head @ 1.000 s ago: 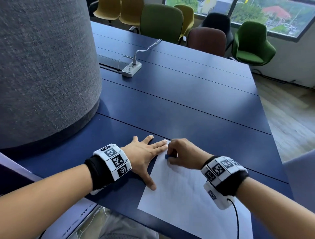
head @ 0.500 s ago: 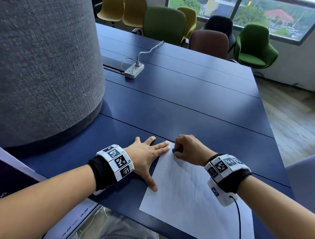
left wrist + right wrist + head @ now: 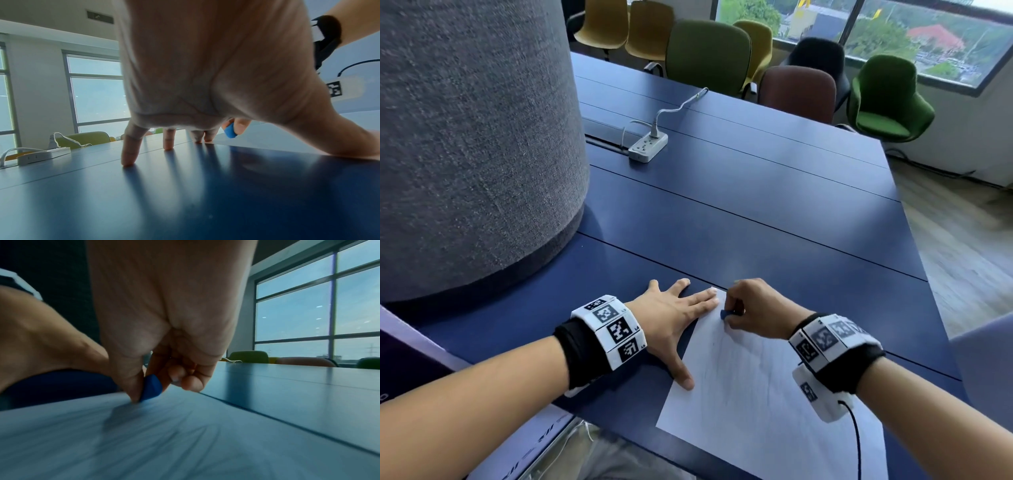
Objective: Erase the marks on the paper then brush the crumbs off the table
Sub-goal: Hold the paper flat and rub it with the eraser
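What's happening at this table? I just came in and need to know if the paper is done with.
Not yet. A person is erasing on a white sheet of paper lying on the blue table. The right hand pinches a small blue eraser against the sheet's far corner. The left hand lies flat with fingers spread, thumb and fingertips pinning the sheet's left edge. Faint marks still show lower on the sheet. No brushing of crumbs has begun.

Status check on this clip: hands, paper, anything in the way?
Left hand flat, pinning paper edge. Right hand pinching blue eraser at far corner. Faint marks remain. Nothing blocking.
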### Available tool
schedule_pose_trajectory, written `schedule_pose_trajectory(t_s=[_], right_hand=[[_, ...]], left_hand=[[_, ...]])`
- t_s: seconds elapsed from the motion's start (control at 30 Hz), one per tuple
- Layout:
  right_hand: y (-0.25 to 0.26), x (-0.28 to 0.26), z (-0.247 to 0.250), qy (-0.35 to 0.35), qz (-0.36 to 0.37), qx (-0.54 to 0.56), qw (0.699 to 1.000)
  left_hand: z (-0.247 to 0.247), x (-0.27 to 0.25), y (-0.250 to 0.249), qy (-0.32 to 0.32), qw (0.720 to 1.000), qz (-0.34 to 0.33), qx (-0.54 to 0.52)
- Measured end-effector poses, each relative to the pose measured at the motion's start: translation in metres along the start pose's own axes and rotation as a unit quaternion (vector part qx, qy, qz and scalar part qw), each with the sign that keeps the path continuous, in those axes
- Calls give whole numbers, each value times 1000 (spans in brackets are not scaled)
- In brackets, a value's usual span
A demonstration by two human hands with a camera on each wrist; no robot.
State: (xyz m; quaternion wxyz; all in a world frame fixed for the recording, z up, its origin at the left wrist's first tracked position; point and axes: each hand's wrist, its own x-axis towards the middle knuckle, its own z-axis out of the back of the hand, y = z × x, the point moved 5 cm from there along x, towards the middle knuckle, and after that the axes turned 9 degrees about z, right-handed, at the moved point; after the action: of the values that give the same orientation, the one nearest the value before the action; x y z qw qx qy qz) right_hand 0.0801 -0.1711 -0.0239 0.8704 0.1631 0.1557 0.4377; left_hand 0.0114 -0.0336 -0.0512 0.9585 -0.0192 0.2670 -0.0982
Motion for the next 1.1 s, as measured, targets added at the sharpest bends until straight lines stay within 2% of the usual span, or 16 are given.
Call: schedule_pose_trajectory(t_s=[0.13, 0.27, 0.43, 0.6, 0.77, 0.93, 1.1], right_hand=[[-8, 4, 7, -27, -19, -16, 999], [5, -5, -6, 19, 10, 9, 1000], [-5, 1, 7, -24, -22, -16, 999], [14, -13, -11, 7, 11, 1, 1000], [1, -8, 0, -27, -22, -5, 999], [16, -15, -12, 10, 4, 9, 1000], [1, -9, -1, -38, -31, -2, 999]], left_hand=[[1, -2, -2, 8, 1000, 3, 0], [4, -3, -4, 4, 1000, 4, 8], [7, -5, -8, -2, 999, 6, 34], [7, -4, -6, -3, 1000, 7, 30], [7, -6, -8, 3, 999, 11, 33], [9, -7, -8, 6, 999, 13, 32], [8, -7, -8, 7, 999, 16, 34]])
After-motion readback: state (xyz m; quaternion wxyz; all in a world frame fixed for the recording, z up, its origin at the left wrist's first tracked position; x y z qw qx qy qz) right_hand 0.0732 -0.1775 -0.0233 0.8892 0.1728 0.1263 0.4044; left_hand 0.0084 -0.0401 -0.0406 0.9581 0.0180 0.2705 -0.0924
